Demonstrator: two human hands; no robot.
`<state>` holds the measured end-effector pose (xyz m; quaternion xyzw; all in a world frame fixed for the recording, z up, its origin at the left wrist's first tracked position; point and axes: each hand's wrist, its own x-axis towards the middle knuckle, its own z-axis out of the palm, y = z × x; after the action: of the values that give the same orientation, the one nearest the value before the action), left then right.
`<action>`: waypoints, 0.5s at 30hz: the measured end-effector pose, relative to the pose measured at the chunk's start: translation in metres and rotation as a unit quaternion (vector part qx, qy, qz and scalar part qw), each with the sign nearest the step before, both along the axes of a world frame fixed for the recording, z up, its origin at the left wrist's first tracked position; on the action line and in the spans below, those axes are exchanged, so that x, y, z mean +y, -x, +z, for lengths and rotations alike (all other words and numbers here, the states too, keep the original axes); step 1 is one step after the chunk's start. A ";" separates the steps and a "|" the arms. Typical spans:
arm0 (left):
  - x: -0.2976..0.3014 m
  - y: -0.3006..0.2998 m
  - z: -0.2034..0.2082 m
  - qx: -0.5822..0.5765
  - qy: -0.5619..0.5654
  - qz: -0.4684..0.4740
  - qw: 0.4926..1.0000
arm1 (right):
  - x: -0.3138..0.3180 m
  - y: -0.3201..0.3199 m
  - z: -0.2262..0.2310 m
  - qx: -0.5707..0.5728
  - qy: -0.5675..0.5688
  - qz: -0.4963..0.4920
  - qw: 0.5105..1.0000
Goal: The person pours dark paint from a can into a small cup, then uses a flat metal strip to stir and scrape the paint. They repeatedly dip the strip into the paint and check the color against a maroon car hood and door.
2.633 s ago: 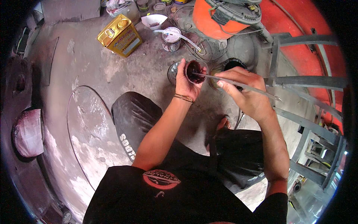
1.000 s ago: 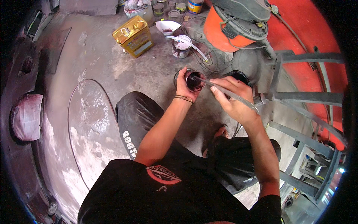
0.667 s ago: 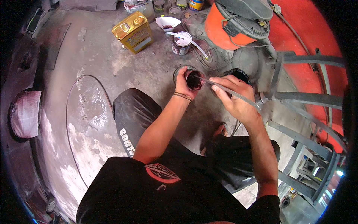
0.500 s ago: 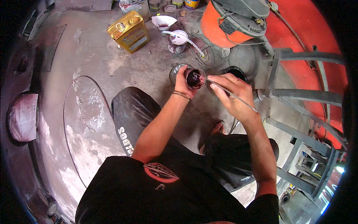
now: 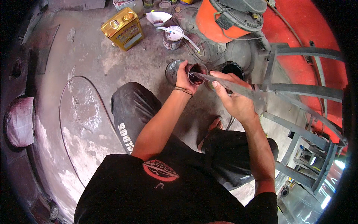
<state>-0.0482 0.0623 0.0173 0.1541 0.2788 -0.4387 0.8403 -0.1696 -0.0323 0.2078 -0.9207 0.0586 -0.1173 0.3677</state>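
My left hand (image 5: 182,79) is wrapped round a small cup (image 5: 196,68), tilted so that its mouth faces right. Dark red paint coats its inside. My right hand (image 5: 239,104) pinches a long flat metal strip (image 5: 240,89) between thumb and fingers. The strip's far end reaches into the cup, and its broad face shows. Behind my left hand, a round shiny dish or lid (image 5: 172,71) rests on the floor. A black bucket (image 5: 241,68) stands just beyond my right hand.
A gold thinner can (image 5: 123,31), a white bowl (image 5: 158,18) and a paint-smeared tin (image 5: 172,44) with a white strip across it stand ahead. An orange vacuum drum (image 5: 212,24) is far right. A grey metal frame (image 5: 305,89) is at the right. A cable (image 5: 61,108) loops at left.
The metal strip has turned from edge-on to showing its flat face, and its tip has gone deeper into the cup. The view has shifted slightly, moving the floor items up and left.
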 end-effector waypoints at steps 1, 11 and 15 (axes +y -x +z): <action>-0.002 0.000 0.001 -0.002 -0.005 0.002 1.000 | 0.000 0.001 -0.003 -0.023 -0.017 -0.016 0.999; -0.006 0.000 0.006 0.021 -0.007 0.017 1.000 | 0.000 0.007 -0.005 -0.005 -0.094 -0.063 0.994; -0.005 0.002 0.005 -0.016 0.013 0.017 1.000 | -0.005 0.013 -0.015 -0.012 -0.119 -0.114 0.986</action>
<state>-0.0497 0.0570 0.0225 0.1450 0.2618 -0.4252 0.8542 -0.1825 -0.0371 0.1926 -0.8561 0.1717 -0.1618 0.4597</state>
